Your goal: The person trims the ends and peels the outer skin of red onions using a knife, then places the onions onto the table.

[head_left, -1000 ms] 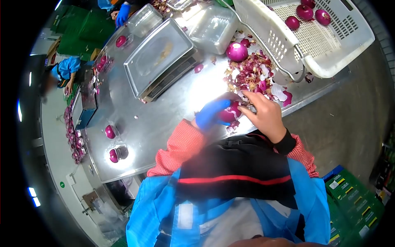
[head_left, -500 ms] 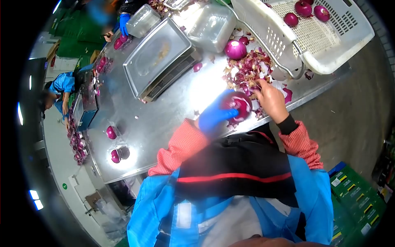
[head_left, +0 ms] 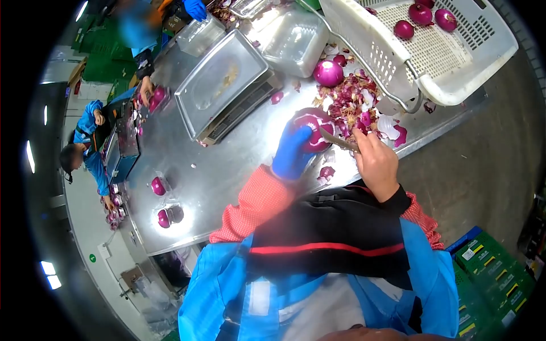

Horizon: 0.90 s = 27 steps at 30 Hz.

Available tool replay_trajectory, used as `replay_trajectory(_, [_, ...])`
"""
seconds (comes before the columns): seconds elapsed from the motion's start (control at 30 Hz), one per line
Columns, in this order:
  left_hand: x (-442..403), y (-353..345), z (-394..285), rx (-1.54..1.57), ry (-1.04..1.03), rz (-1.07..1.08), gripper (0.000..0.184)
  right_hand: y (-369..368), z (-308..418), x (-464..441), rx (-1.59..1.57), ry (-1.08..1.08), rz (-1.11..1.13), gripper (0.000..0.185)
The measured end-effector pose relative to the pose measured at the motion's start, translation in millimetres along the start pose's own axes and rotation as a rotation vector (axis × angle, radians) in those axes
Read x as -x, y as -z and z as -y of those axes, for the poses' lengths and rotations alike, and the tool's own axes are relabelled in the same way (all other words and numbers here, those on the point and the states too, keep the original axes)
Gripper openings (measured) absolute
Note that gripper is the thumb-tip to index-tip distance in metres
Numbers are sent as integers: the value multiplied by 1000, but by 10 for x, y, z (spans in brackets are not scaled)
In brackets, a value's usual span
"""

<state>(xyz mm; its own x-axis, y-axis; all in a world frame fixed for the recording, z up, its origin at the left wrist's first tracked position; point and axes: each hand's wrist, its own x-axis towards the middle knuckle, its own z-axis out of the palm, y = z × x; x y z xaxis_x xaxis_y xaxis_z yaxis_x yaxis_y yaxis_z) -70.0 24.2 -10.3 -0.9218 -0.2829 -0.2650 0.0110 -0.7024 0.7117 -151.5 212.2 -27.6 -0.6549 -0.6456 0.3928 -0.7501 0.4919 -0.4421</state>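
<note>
Cradling a red onion over the counter, near its body-side edge, with curled fingers of the left hand; pinching a knife between fingers of the right hand, tip-first toward the onion. Best kept shallow, angled clear of the left fingers.

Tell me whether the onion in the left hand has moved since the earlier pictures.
Yes: the held onion now sits farther up the view, closer to the loose onion by the peelings than in both earlier pictures.

Scale on metal table; green crates at lower right; co-worker in blue, far left
</note>
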Motion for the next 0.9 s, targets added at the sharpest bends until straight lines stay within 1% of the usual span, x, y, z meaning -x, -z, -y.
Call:
replay_trajectory(0.03, [5,-10,8,-10,-6,-5,56,5,0,-7,21,7,-14,48])
replay_trajectory(0.13, [45,-47,70,-45,-45,-26,58,-77,-32,27,90,-63,-28,47])
replay_trajectory(0.23, [81,-87,150,-113,-118,-71,59,-103,-13,58,11,-145,-3,44])
replay_trajectory(0.3, [86,-86,186,-186,-174,-111,59,-180,9,89,-161,-210,-21,40])
replay_trajectory(0.33, [80,-76,191,-176,-160,-120,59,-221,28,93,-247,-242,-29,37])
replay_trajectory(0.37, [73,-62,195,-167,-146,-128,59,-255,48,75,-363,-301,-11,30])
replay_trajectory(0.43, [56,-37,203,-142,-119,-149,58,-312,69,50,-466,-382,47,26])
replay_trajectory(0.47, [58,-26,221,-126,-103,-163,57,-359,50,54,-515,-426,78,27])
replay_trajectory(0.5, [56,-25,237,-108,-86,-174,57,-799,-303,224,-570,-608,239,36])
replay_trajectory(0.53, [94,-32,257,-155,-92,-149,57,-852,-516,204,-705,-713,195,42])
replay_trajectory(0.6, [174,-39,277,-252,-114,-94,57,-547,-600,60,-619,-774,242,44])
replay_trajectory(0.67, [205,-61,252,-128,-15,-113,60,-329,-388,-68,-662,-682,300,41])
replay_trajectory(0.73, [53,-57,169,-55,58,-63,62,-301,-177,-88,-799,-565,192,39])
replay_trajectory(0.77, [83,-117,145,-24,72,-59,61,-261,-114,-105,-770,-443,118,36])
replay_trajectory(0.87, [92,-125,113,-60,107,-11,60,-72,-6,-143,-500,-230,12,32])
replay_trajectory(0.9, [94,-119,105,-53,103,-20,59,-37,-23,-139,-365,-138,-10,33])
